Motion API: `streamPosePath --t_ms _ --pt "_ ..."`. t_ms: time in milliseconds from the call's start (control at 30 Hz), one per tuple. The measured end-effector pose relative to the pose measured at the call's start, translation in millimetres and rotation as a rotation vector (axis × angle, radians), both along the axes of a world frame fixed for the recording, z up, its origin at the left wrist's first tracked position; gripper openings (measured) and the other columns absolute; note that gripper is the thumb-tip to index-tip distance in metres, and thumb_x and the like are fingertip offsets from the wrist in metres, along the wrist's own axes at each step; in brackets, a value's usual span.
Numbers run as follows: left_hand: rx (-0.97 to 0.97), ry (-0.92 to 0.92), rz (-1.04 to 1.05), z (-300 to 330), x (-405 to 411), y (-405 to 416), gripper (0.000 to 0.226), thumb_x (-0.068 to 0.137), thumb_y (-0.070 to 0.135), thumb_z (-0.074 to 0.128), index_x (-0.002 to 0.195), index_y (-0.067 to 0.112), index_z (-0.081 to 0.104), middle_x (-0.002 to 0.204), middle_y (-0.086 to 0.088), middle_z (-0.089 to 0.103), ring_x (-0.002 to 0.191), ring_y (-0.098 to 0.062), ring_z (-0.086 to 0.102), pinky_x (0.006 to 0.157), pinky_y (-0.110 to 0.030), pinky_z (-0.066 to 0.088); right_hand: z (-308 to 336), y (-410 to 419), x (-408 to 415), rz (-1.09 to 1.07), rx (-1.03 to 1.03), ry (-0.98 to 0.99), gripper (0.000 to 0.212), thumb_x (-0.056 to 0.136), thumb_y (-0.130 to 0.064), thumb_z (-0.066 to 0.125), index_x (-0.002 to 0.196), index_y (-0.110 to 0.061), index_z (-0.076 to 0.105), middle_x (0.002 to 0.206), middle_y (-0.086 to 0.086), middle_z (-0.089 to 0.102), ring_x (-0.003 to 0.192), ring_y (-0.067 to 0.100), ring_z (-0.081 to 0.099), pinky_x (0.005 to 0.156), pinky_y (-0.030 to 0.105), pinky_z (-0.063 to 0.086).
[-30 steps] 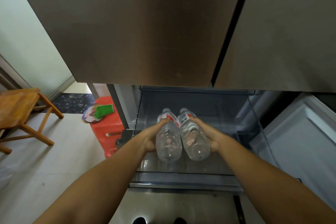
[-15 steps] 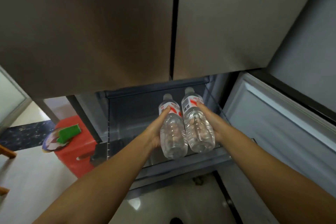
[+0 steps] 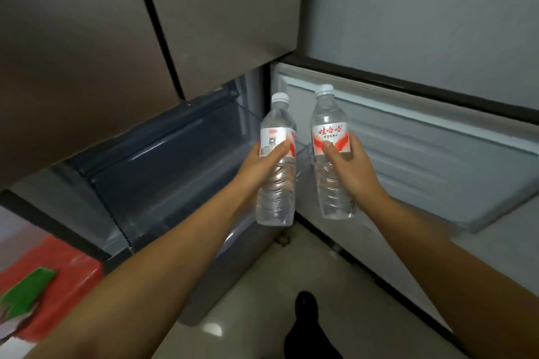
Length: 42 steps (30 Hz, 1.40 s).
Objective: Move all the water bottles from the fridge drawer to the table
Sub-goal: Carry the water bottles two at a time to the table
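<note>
My left hand [image 3: 259, 165] grips a clear water bottle [image 3: 276, 183] with a white cap and a red and white label, held nearly upright. My right hand [image 3: 348, 165] grips a second, matching water bottle [image 3: 332, 137] beside it, a small gap between the two. Both bottles hang in the air above the right end of the open fridge drawer [image 3: 163, 172], a dark translucent bin in which I see no bottle. The table is out of view.
The grey upper fridge doors [image 3: 116, 23] loom overhead. An open lower fridge door [image 3: 423, 154] with a white ribbed inner panel stands to the right. A red box [image 3: 67, 268] with a green item on it sits at lower left. A dark shoe [image 3: 306, 306] is on the tiled floor.
Both hands have lifted the two bottles out of the drawer and tipped them upright. The view has swung to the right, toward the open lower door.
</note>
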<state>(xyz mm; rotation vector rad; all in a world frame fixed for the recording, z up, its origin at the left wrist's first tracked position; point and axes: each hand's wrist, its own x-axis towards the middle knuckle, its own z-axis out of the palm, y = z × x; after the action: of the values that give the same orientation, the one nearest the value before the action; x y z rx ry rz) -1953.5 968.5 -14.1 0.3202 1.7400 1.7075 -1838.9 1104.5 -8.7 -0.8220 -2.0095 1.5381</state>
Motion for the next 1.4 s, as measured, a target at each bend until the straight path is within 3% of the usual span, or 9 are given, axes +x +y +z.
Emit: streamPosePath --t_ms 100,233,300,500,967,1067,1133,1333,1400 --pt "-0.068 0.131 -0.084 -5 31 28 0.055 0.08 0.044 0.07 0.125 0.019 0.052 0.112 -0.003 0.069 0.093 -0.02 0.07 0.083 -0.038 0.058 -3 11 44 -0.103 0.053 0.016 0.052 0.089 -0.041 0.059 0.136 -0.027 0.041 0.115 -0.011 0.055 0.096 0.004 0.059 0.084 0.028 0.05" --pt "-0.064 0.248 -0.239 -5 83 81 0.047 0.084 0.035 0.069 0.123 0.019 0.049 0.098 0.01 0.062 0.079 -0.001 0.061 0.054 -0.007 0.048 -6 37 113 -0.265 0.118 0.021 0.043 0.089 -0.038 0.061 0.127 -0.034 0.042 0.103 -0.025 0.055 0.087 -0.013 0.054 0.07 0.005 0.043" --pt "-0.043 0.267 -0.296 -4 102 104 0.046 0.085 0.032 0.068 0.122 0.018 0.047 0.094 0.011 0.059 0.076 0.001 0.058 0.048 -0.004 0.044 -6 47 139 -0.333 0.133 0.01 0.045 0.088 -0.037 0.062 0.128 -0.033 0.042 0.103 -0.026 0.055 0.086 -0.014 0.055 0.066 0.003 0.044" --pt "0.025 0.262 -0.571 2 201 193 0.042 0.084 0.032 0.069 0.117 0.019 0.046 0.097 0.003 0.061 0.075 -0.009 0.061 0.067 -0.029 0.055 -6 97 254 -0.669 0.166 -0.011 0.057 0.088 -0.039 0.061 0.139 -0.026 0.037 0.115 -0.018 0.05 0.094 0.0 0.055 0.067 0.004 0.044" --pt "0.092 0.326 -1.133 -9 426 335 0.056 0.083 0.037 0.068 0.129 0.018 0.042 0.112 0.001 0.058 0.091 -0.013 0.061 0.062 -0.019 0.047 -19 137 482 -1.217 0.17 -0.111 0.049 0.085 -0.051 0.059 0.127 -0.034 0.039 0.109 -0.021 0.053 0.095 0.002 0.057 0.081 0.019 0.051" --pt "0.078 0.348 -1.247 -24 463 344 0.058 0.082 0.039 0.069 0.129 0.017 0.043 0.113 -0.001 0.061 0.089 -0.013 0.063 0.061 -0.02 0.05 -29 125 510 -1.344 0.146 -0.136 0.048 0.087 -0.047 0.057 0.129 -0.03 0.039 0.114 -0.018 0.05 0.099 0.002 0.054 0.072 0.008 0.042" --pt "0.072 0.348 -1.329 -32 487 348 0.057 0.083 0.038 0.069 0.129 0.017 0.043 0.111 0.0 0.06 0.088 -0.012 0.063 0.059 -0.017 0.048 -36 118 527 -1.42 0.121 -0.144 0.045 0.089 -0.045 0.056 0.128 -0.033 0.037 0.118 -0.017 0.05 0.103 0.001 0.052 0.078 0.008 0.041" --pt "0.055 0.338 -1.553 -49 552 371 0.064 0.079 0.043 0.071 0.13 0.017 0.042 0.119 -0.007 0.06 0.101 -0.026 0.064 0.085 -0.045 0.056 -49 105 568 -1.633 0.09 -0.165 0.058 0.089 -0.043 0.058 0.14 -0.027 0.034 0.135 -0.009 0.052 0.11 0.003 0.053 0.086 0.016 0.046" --pt "0.066 0.34 -1.637 -49 574 383 0.062 0.079 0.042 0.071 0.128 0.017 0.042 0.117 -0.006 0.06 0.1 -0.025 0.065 0.087 -0.045 0.056 -48 105 578 -1.719 0.089 -0.145 0.059 0.089 -0.041 0.059 0.141 -0.026 0.034 0.136 -0.007 0.052 0.113 0.005 0.052 0.09 0.023 0.047"
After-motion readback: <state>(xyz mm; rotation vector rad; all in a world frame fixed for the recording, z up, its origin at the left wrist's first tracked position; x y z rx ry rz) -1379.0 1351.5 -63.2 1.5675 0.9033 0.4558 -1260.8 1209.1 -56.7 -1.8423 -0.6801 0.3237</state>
